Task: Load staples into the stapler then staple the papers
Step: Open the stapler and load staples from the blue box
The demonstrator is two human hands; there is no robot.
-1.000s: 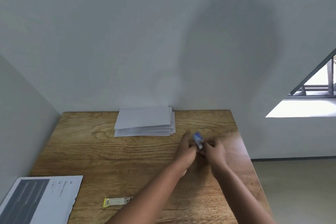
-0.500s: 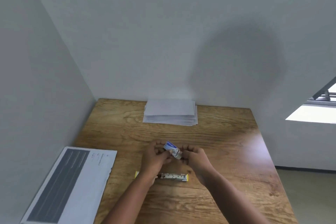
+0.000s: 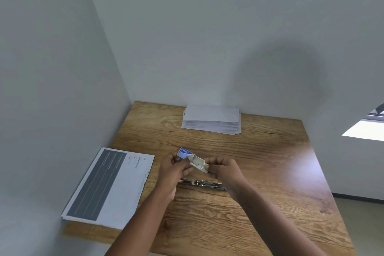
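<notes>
Grey walls, corner spot, wood counter (image 3: 259,162). Stack of white papers (image 3: 212,119) at the back by the wall, well apart from the hands. Printed sheet (image 3: 110,185) on the left edge. Stapler (image 3: 204,183) flat on the counter, looks opened out, just below the hands & partly hidden by them.

Left hand (image 3: 172,170) closed round the blue sleeve of the staple box (image 3: 185,154). Right hand (image 3: 224,169) pinching the white inner tray (image 3: 199,164), fingers curled on its end. Tray pulled part way out. Can't tell if staples inside, too small.

Step in hand, prob: getting a strip of staples out.

How to do well:
- Pull tray slow & straight, no yank, or staples may spill.
- Keep tray level, open side up.
- Hold sleeve soft, no squashing.
- Pick 1 strip w/ fingertips, hold by the sides so no snap.
- Then lay strip in stapler track, legs down, close top till click.
- Papers after that.
</notes>
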